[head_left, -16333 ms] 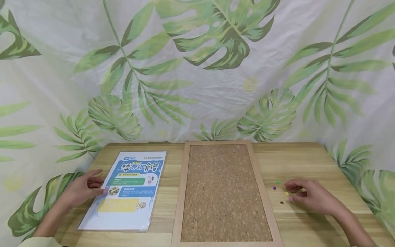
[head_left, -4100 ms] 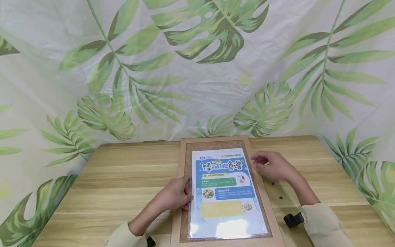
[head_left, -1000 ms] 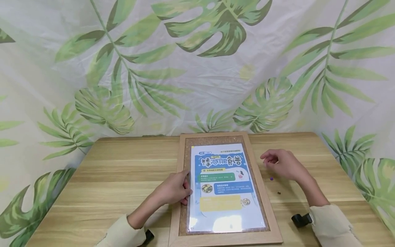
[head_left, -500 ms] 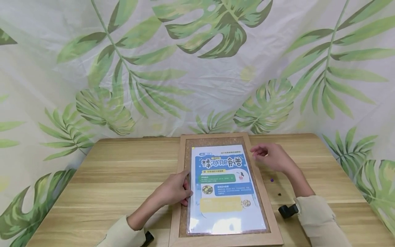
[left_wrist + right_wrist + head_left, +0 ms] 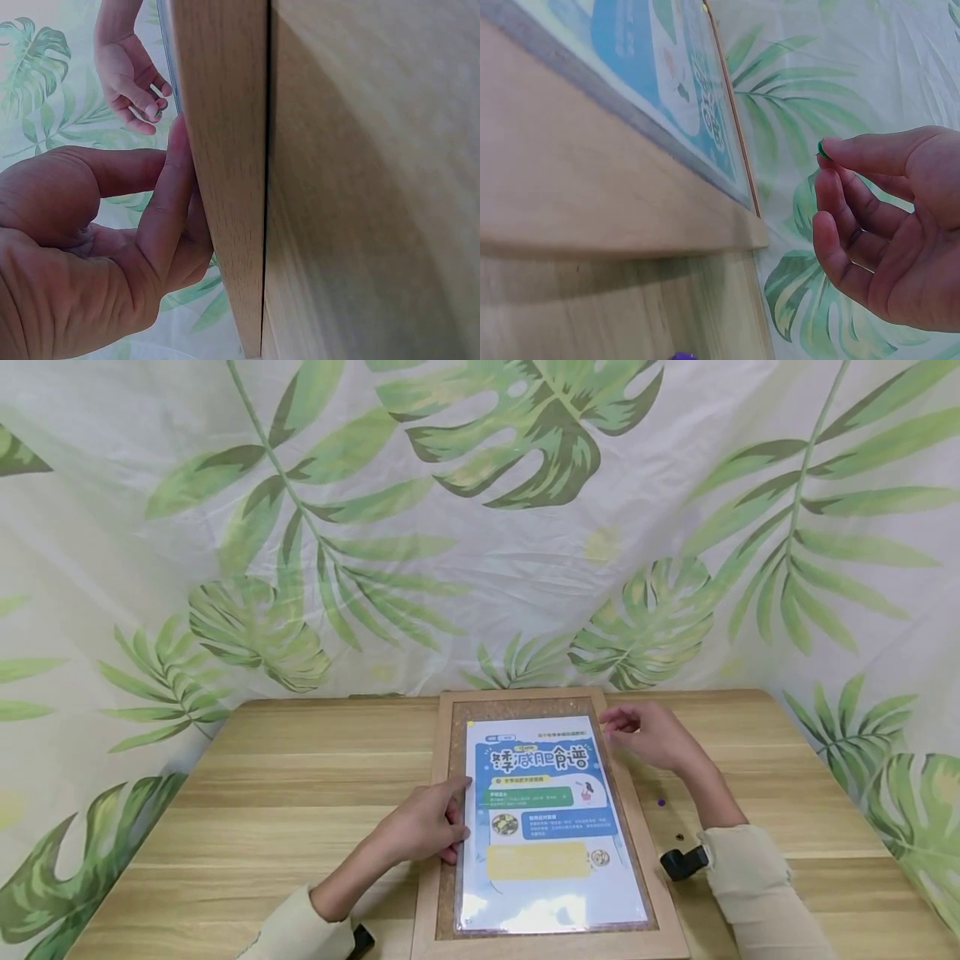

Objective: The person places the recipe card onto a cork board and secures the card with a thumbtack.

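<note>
A laminated poster (image 5: 555, 893) with blue, green and yellow panels lies on a wood-framed corkboard (image 5: 517, 703). A yellow thumbtack (image 5: 470, 724) sits at its upper left corner. My left hand (image 5: 427, 822) rests at the poster's left edge, thumb and fingertips touching it; the left wrist view shows those fingertips against the frame side. Between thumb and forefinger my right hand (image 5: 900, 225) pinches a green thumbtack (image 5: 823, 149), its point facing the board. In the head view the right hand is just off the poster's upper right corner, over the frame.
To the board's right, a purple thumbtack (image 5: 662, 802) and a gold-coloured thumbtack (image 5: 679, 837) lie on the wooden table (image 5: 300, 768). Behind the table hangs a leaf-patterned cloth (image 5: 517, 568). Each wrist wears a black camera (image 5: 682, 863).
Since the oldest frame, the poster has moved from the table onto the corkboard and gained the yellow thumbtack. Over the last second my right hand has moved left toward the poster's upper right corner.
</note>
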Demonstrator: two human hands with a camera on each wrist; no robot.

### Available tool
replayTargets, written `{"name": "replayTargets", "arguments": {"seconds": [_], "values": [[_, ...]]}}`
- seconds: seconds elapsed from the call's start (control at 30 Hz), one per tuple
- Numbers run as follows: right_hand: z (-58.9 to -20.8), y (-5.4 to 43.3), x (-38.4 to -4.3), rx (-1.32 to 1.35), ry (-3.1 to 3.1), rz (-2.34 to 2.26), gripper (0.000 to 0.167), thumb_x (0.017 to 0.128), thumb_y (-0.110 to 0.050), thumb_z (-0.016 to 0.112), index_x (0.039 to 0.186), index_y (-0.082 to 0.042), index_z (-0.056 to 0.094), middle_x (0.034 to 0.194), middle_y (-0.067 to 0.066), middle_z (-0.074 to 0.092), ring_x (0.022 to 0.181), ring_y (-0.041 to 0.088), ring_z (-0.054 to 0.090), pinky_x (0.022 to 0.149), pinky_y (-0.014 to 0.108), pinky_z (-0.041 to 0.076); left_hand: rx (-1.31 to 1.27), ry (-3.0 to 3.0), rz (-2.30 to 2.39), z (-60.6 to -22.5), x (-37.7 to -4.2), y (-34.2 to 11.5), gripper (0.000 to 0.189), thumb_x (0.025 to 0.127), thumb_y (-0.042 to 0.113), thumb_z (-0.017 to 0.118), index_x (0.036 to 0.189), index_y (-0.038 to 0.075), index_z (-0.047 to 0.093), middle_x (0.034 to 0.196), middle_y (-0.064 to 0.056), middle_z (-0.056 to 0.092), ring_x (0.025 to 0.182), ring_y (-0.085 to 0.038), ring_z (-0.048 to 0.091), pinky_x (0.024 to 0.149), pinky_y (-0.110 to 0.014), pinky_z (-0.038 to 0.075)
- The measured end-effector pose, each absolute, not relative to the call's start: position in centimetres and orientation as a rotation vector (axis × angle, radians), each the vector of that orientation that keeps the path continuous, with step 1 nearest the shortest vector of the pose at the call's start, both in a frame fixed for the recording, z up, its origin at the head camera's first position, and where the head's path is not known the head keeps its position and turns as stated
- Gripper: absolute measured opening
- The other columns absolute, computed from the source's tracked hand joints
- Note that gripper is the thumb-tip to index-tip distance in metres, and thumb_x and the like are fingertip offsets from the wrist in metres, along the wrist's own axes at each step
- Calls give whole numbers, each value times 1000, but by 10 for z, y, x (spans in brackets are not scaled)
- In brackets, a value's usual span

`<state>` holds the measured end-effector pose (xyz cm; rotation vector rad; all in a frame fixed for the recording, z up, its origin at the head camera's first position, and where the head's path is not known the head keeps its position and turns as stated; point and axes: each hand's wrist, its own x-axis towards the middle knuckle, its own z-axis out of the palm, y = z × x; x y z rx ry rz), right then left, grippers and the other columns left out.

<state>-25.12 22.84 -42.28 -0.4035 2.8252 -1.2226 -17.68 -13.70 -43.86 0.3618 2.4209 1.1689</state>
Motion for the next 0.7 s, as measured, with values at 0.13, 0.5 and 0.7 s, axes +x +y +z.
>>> {"name": "replayTargets", "arguments": {"seconds": [0.13, 0.5, 0.7], "values": [[-422, 225, -254, -390, 2807, -1230, 26, 101, -7, 71, 125, 3, 73, 108, 17, 76, 96, 24, 67, 81, 30, 55, 402, 2428, 1157, -439, -178, -138, 72, 94, -10, 71, 160, -8, 41, 81, -11, 63, 56, -18, 68, 52, -32, 62], [-433, 229, -264, -392, 2763, -1253, 25, 101, -7, 72, 124, 2, 74, 109, 18, 75, 98, 24, 68, 84, 32, 56, 434, 2431, 1141, -439, -177, -140, 69, 95, -9, 71, 158, -11, 43, 81, -10, 63, 56, -17, 67, 51, -30, 60], [-439, 229, -278, -418, 2782, -1175, 25, 102, -10, 71, 125, 0, 74, 110, 14, 75, 101, 27, 68, 88, 36, 56, 421, 2432, 1137, -439, -176, -140, 69, 95, -9, 71, 158, -11, 43, 81, -10, 63, 56, -16, 67, 51, -30, 60]]}}
